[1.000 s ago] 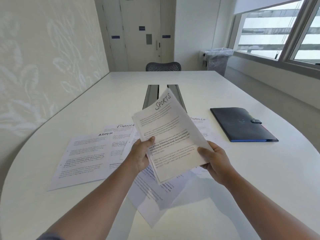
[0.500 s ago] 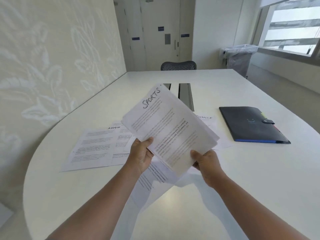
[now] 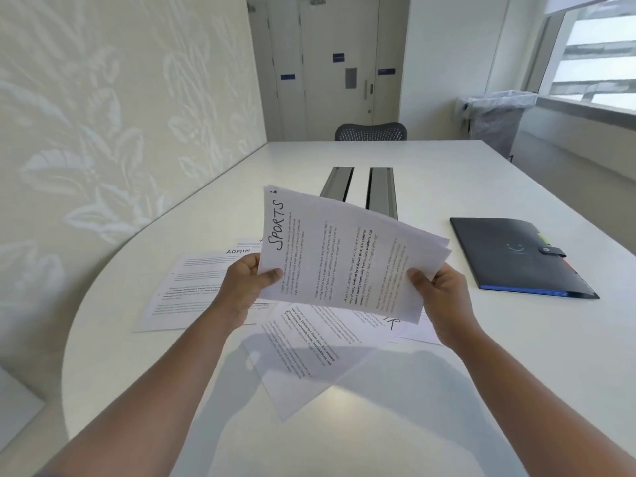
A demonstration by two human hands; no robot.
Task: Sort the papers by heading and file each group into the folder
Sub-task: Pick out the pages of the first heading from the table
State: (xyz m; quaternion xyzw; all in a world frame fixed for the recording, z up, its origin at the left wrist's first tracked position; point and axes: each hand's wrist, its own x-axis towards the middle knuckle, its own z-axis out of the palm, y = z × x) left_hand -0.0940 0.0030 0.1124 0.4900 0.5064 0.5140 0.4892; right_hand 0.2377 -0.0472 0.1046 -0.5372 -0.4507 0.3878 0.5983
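A small stack of white sheets headed SPORTS [image 3: 344,256] hangs above the table, turned sideways with the heading at its left end. My left hand [image 3: 246,287] grips its left edge and my right hand [image 3: 438,297] grips its right corner. Under the stack lie loose printed sheets [image 3: 306,346], partly hidden. A sheet headed ADMIN [image 3: 196,287] lies flat to the left. The dark folder [image 3: 516,256], closed with a snap tab, lies on the table to the right.
The white table [image 3: 516,373] has a rounded near-left edge and two grey cable slots [image 3: 380,191] in its middle. A mesh chair [image 3: 371,131] stands at the far end. A lined bin [image 3: 495,118] is by the window at the right.
The SPORTS stack has turned anticlockwise in both hands, from upright-tilted to sideways. The view has shifted left, so the folder sits further right in frame.
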